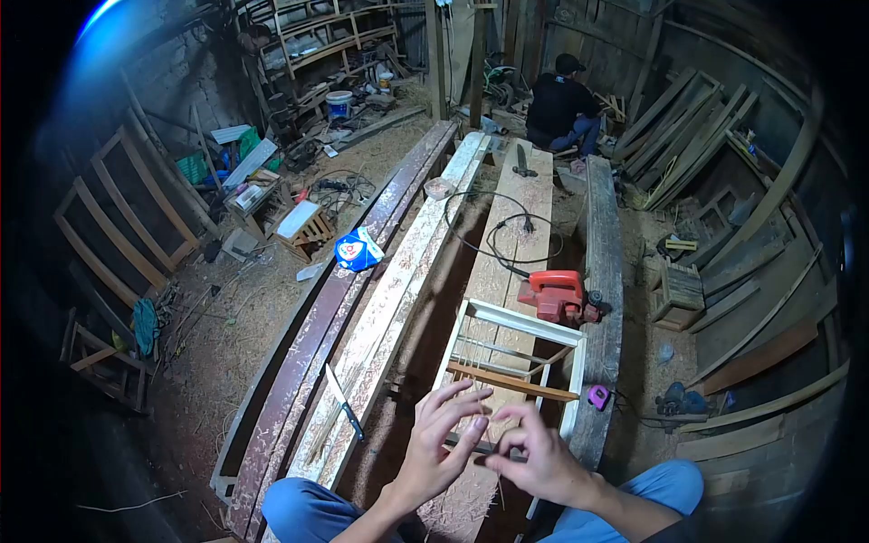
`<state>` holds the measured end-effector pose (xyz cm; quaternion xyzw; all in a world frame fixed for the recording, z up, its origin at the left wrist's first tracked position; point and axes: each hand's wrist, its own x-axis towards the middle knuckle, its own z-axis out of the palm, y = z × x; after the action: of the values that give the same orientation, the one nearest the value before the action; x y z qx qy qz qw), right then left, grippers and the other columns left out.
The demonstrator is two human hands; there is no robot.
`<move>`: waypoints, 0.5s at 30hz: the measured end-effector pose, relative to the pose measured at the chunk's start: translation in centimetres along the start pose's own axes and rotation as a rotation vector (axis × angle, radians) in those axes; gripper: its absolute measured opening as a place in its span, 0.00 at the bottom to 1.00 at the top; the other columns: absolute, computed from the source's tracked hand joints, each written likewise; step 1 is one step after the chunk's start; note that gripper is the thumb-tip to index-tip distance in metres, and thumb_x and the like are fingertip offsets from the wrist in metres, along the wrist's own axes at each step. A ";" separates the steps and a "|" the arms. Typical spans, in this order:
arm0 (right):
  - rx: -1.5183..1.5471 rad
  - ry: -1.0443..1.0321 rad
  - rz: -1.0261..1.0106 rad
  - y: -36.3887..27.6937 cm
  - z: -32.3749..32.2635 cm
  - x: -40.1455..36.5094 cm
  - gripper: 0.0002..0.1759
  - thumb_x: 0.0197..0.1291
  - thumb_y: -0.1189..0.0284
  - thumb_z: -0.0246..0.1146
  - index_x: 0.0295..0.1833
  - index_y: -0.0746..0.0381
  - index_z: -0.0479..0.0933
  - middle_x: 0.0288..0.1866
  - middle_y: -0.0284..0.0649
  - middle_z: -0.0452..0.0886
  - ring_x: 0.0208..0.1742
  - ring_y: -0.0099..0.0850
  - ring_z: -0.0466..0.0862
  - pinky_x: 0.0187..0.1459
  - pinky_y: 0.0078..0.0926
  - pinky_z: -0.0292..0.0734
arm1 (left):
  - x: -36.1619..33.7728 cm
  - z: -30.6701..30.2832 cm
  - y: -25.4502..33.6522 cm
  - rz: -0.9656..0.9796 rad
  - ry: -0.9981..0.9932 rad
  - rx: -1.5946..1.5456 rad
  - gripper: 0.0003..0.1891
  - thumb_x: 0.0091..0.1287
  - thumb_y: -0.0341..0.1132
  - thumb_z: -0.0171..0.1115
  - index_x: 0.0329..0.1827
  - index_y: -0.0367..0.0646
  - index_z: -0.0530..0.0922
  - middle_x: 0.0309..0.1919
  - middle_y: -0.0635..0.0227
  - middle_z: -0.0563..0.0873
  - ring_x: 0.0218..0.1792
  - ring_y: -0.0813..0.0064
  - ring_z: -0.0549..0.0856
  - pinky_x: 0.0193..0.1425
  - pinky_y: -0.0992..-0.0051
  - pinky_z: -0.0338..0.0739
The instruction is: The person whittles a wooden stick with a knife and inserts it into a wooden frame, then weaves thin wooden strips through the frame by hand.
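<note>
Plank counter (380,317) runs up the middle, pale wooden frame (522,321) sits lower centre, red power tool (557,294) just above its right side. Left hand (444,445) has its fingers loosely apart near the frame; right hand's (536,452) are curled, can't tell if they're pinching anything. Looks like fiddly two-handed work, so I'd say the next move calls for a light touch. Blue-white packet (358,250), left of centre: lettering's too small to read.
</note>
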<state>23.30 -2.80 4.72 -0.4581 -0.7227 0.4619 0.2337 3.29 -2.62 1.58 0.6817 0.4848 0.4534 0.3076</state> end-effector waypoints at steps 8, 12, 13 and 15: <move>0.111 0.634 -0.191 1.1 -0.7 2.2 0.21 0.70 0.74 0.75 0.58 0.62 0.71 0.24 0.31 0.78 0.22 0.14 0.69 0.24 0.22 0.59 | -1.2 0.2 0.6 -0.030 -0.304 -0.162 0.15 0.74 0.37 0.74 0.59 0.42 0.87 0.41 0.67 0.92 0.44 0.73 0.88 0.60 0.69 0.70; 0.040 0.676 -0.188 1.1 -1.3 2.1 0.20 0.69 0.74 0.75 0.59 0.62 0.75 0.25 0.31 0.79 0.22 0.16 0.71 0.25 0.22 0.62 | -1.5 0.6 0.9 -0.024 -0.235 -0.135 0.12 0.70 0.33 0.76 0.55 0.42 0.89 0.38 0.70 0.93 0.39 0.77 0.85 0.52 0.72 0.69; 0.026 0.707 -0.149 1.1 -1.4 2.0 0.19 0.68 0.74 0.76 0.59 0.62 0.77 0.26 0.32 0.80 0.22 0.19 0.73 0.26 0.23 0.65 | -1.4 0.4 1.2 -0.003 -0.174 -0.101 0.12 0.70 0.31 0.76 0.54 0.42 0.90 0.39 0.70 0.94 0.38 0.78 0.83 0.51 0.74 0.71; -0.172 0.722 -0.225 0.9 -2.0 2.1 0.17 0.66 0.73 0.77 0.56 0.61 0.80 0.28 0.33 0.82 0.25 0.24 0.76 0.29 0.27 0.68 | -1.4 0.0 1.5 -0.045 -0.136 -0.165 0.19 0.71 0.27 0.74 0.64 0.40 0.83 0.40 0.69 0.92 0.40 0.80 0.84 0.46 0.76 0.74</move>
<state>24.26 0.15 4.65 -0.5270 -0.6757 0.1802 0.4829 3.73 -4.45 2.43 0.6722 0.4389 0.4374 0.4052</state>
